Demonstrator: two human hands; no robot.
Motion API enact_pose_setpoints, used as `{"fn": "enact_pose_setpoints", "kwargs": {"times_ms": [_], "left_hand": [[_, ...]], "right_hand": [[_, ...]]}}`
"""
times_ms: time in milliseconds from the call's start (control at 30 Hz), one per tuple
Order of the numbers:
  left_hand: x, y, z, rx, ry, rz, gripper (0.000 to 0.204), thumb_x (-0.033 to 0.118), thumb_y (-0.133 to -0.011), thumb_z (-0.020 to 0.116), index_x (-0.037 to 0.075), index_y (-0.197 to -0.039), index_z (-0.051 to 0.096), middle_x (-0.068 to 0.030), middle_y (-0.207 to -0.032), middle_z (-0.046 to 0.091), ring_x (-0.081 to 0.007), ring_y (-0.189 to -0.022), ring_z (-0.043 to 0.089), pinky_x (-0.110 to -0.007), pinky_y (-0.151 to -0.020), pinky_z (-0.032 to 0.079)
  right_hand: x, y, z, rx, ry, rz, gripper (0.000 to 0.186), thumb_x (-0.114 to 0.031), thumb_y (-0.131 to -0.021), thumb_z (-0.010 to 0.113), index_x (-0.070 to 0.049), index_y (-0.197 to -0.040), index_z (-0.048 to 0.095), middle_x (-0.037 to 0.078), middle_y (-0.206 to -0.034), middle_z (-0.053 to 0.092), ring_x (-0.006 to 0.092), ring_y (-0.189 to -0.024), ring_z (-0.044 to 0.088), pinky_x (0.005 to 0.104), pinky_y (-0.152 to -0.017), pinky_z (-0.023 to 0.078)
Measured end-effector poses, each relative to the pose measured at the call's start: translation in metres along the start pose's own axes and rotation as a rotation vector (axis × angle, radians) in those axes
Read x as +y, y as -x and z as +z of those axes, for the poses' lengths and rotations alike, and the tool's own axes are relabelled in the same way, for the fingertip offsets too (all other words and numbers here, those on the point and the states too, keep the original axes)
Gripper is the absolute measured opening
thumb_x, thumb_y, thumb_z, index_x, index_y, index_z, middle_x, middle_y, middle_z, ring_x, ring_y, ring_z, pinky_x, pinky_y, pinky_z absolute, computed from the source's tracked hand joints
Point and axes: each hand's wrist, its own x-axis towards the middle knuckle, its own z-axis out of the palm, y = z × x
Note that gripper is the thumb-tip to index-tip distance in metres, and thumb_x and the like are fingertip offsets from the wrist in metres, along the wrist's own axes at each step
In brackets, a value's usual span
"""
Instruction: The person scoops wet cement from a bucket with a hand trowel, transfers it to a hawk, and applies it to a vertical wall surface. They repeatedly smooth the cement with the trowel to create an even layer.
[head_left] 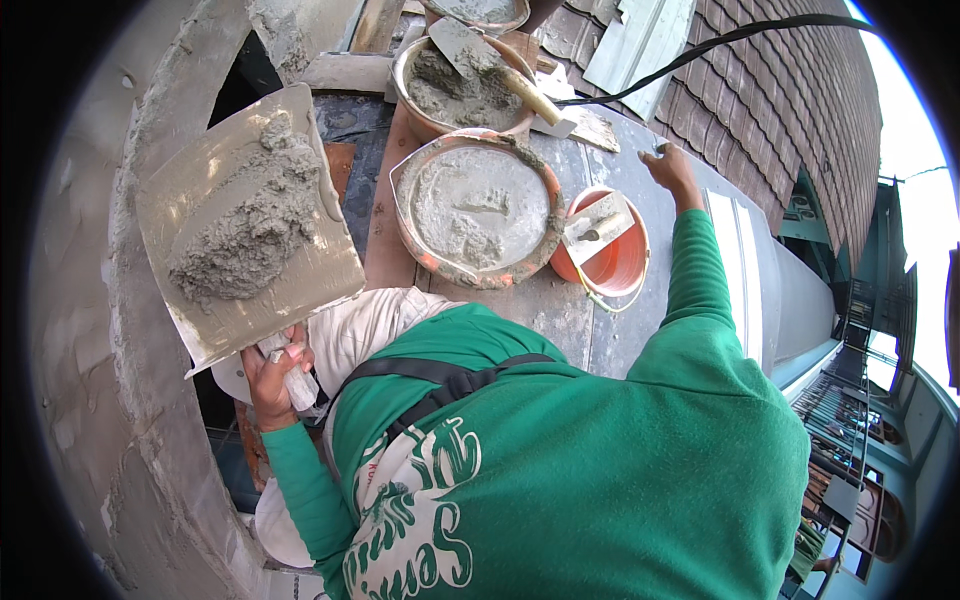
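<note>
- Nearest the camera, a green sweatshirt (600, 470) with a black strap across it fills the lower frame.
- Left hand (272, 375): its grip is closed around the handle of a flat mortar board (250, 225), held up beside a curved plastered wall (90, 330) and loaded with a heap of wet mortar (250, 225).
- Right hand (670, 168) is stretched out over the grey tabletop (640, 330), past the pans; whether its grip is wide or narrow cannot be told.
- A full orange pan of mortar (478, 208) and a small orange bucket (612, 262) holding a float are set just beside each other.
- Judged step: mortar is loaded, a tool is being fetched; a trowel (480, 55) is needed next.
</note>
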Motion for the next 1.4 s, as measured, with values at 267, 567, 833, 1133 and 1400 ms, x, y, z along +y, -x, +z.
{"fn": "enact_pose_setpoints", "kwargs": {"times_ms": [267, 567, 833, 1133, 1400], "left_hand": [[0.024, 0.046, -0.020, -0.029, 0.080, 0.012, 0.060, -0.003, -0.077, 0.060, 0.005, -0.135, 0.047, -0.0116, -0.107, 0.050, -0.0200, -0.086, 0.051, -0.031, -0.059, 0.049], [0.081, 0.173, -0.109, -0.024, 0.061, 0.011, 0.047, -0.002, -0.081, 0.062, 0.003, -0.126, 0.052, -0.0076, -0.101, 0.055, -0.0162, -0.077, 0.055, -0.030, -0.060, 0.048], [0.118, 0.280, -0.100, 0.013, 0.111, 0.081, 0.046, 0.003, -0.082, 0.065, 0.004, -0.126, 0.051, -0.0058, -0.099, 0.055, -0.0127, -0.071, 0.056, -0.028, -0.059, 0.050], [0.131, 0.384, -0.069, 0.007, 0.100, 0.179, 0.030, 0.003, -0.084, 0.065, 0.004, -0.112, 0.055, -0.0045, -0.095, 0.054, -0.0128, -0.065, 0.055, -0.029, -0.060, 0.048], [0.159, 0.501, 0.001, 0.078, 0.226, 0.305, 0.051, -0.005, -0.088, 0.058, 0.005, -0.137, 0.045, -0.0090, -0.110, 0.054, -0.0163, -0.083, 0.055, -0.031, -0.067, 0.049]], "right_hand": [[0.025, 0.132, 0.149, -0.207, -0.780, 0.618, 0.053, -0.046, -0.089, 0.073, 0.002, -0.111, 0.063, 0.008, -0.074, 0.058, 0.0194, -0.054, 0.056, 0.0332, -0.050, 0.049], [0.014, 0.268, 0.202, -0.288, -1.530, 0.574, 0.036, -0.028, -0.089, 0.057, -0.011, -0.120, 0.062, 0.011, -0.105, 0.065, 0.0302, -0.086, 0.065, 0.0523, -0.068, 0.058], [0.026, 0.255, 0.004, 0.604, -1.006, 0.864, 0.019, -0.016, -0.081, 0.071, 0.001, -0.090, 0.072, 0.006, -0.078, 0.072, 0.0181, -0.069, 0.069, 0.0352, -0.059, 0.054], [-0.158, 0.365, -0.247, 0.574, -1.557, -0.553, 0.051, -0.040, -0.108, 0.043, 0.001, -0.132, 0.062, 0.011, -0.113, 0.070, 0.0199, -0.103, 0.067, 0.0313, -0.086, 0.054], [-0.264, 0.574, -0.354, -0.852, -1.867, -1.128, 0.052, -0.046, -0.104, 0.057, 0.001, -0.123, 0.060, 0.014, -0.097, 0.070, 0.0242, -0.079, 0.071, 0.0345, -0.066, 0.059]]}}
